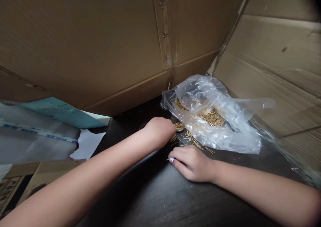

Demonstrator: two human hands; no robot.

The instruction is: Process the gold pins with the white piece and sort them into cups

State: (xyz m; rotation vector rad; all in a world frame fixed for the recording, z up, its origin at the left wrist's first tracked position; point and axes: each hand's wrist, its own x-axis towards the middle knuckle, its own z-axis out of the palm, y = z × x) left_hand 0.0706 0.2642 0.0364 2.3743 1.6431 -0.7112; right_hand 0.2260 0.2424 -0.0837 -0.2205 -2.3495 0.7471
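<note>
My left hand reaches in with its back toward me, curled up beside a small round dish of tiny golden pieces. Its fingertips are hidden, so what they hold does not show. My right hand rests low over the dark tabletop, thumb and fingers pinched on a thin golden pin whose tip sticks out to the left. Something whitish covers the thumb's end. Between the hands and the bag lie several loose golden pins. Behind them, a clear plastic bag holds a heap of similar golden pins.
Tall cardboard panels close off the back, and another cardboard wall stands on the right. At left are a light blue printed card, a grey wrapped package, white paper and a printed cardboard box.
</note>
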